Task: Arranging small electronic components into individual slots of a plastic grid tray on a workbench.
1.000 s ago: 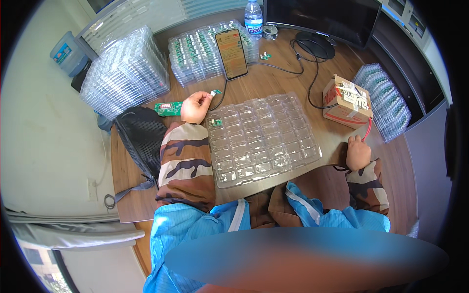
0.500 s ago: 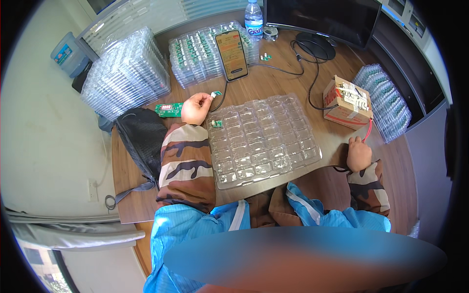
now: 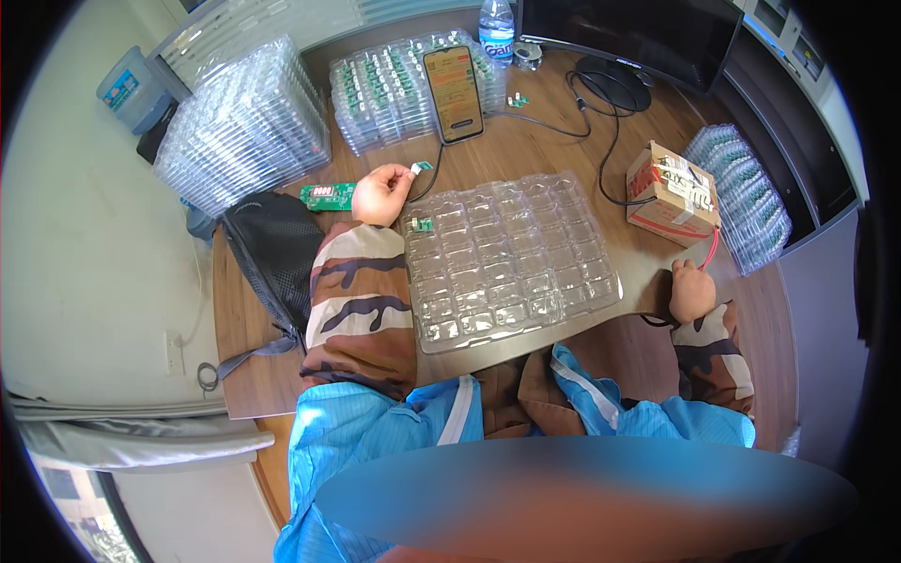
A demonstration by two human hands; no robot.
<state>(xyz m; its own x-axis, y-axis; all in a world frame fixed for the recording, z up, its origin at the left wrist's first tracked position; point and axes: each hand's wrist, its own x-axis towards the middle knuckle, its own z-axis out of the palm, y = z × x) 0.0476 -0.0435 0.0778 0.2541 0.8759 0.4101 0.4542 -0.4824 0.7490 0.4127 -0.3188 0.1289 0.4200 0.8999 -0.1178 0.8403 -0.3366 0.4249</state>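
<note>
My left hand (image 3: 380, 195) is closed in a pinch on a small green circuit board (image 3: 422, 167) with a white part. Partly behind that hand lies a larger green circuit board (image 3: 328, 196) with a lit red display. A clear plastic tray (image 3: 514, 267) of many pockets lies flat in front of me; another small green board (image 3: 421, 225) sits in its far-left pocket. At the right, my right hand (image 3: 693, 293) is closed beside the desk edge, where red wires (image 3: 710, 249) from a taped cardboard box (image 3: 671, 192) run into its fingers. Their ends are hidden.
A phone (image 3: 453, 96) leans on stacked trays of boards (image 3: 375, 94). Tall clear tray stacks (image 3: 249, 131) stand left, more trays (image 3: 741, 192) right. A monitor (image 3: 629, 38), water bottle (image 3: 496, 33), loose boards (image 3: 518, 100) and black cables are behind. A black mesh bag (image 3: 270, 258) lies left.
The whole view has shifted slightly. Both hands keep nearly the same place and grip; the small board in my left hand is turned a little.
</note>
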